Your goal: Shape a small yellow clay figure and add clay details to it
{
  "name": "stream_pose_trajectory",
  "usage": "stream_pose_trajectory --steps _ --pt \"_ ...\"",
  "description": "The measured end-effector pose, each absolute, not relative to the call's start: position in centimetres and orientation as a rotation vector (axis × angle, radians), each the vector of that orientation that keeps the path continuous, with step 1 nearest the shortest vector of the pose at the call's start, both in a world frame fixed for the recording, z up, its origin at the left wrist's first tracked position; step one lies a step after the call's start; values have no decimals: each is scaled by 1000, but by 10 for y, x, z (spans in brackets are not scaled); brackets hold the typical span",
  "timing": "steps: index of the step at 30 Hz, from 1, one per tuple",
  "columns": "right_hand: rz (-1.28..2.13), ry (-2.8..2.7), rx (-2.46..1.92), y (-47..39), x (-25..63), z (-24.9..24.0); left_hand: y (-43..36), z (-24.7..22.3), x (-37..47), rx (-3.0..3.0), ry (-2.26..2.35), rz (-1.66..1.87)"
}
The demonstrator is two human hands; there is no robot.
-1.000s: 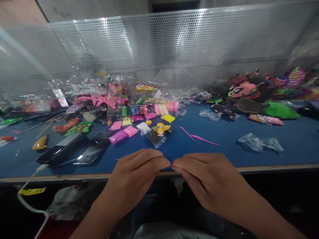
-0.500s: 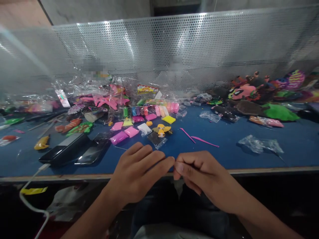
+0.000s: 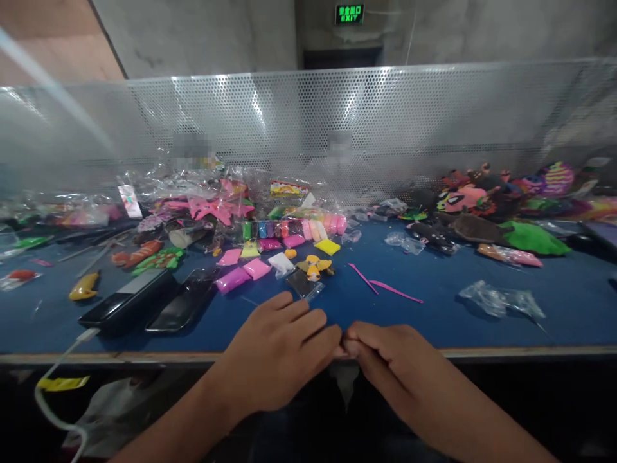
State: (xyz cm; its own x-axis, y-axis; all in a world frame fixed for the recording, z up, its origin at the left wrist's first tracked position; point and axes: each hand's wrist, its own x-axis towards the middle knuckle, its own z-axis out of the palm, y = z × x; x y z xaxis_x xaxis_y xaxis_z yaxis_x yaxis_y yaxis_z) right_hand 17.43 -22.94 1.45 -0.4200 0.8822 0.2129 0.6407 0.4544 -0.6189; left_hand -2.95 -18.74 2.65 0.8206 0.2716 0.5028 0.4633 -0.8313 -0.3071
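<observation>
Fingers point(image 3: 315, 328) of left hand point(image 3: 272, 354) and right hand point(image 3: 409, 376) curled, meeting; tips partly hidden, cannot tell whether gripping anything.

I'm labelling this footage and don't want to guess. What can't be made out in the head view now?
All in the head view:
Whether anything sits between the bare left hand and bare right hand: hidden by the hands themselves.
White cable's far end: cut off by the bottom edge.
Flat purplish object's full shape: cut off by the right edge.
Yellow-and-red printed label's wording: too small and blurred.
</observation>
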Motion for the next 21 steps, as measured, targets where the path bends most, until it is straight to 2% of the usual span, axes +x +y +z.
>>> stream_pose_trajectory --steps 4,13,21 --pt "445 -2360 -1305 -232 175 11 -191 21 -29 -2685 -600 -496" --pt "-263 -2283 -1145 -233 174 -2 -194 23 -23 -2835 -857 -600" --pt "-333 -2295 -1169 -230 174 -3 -193 16 -22 -2800 -802 -411"
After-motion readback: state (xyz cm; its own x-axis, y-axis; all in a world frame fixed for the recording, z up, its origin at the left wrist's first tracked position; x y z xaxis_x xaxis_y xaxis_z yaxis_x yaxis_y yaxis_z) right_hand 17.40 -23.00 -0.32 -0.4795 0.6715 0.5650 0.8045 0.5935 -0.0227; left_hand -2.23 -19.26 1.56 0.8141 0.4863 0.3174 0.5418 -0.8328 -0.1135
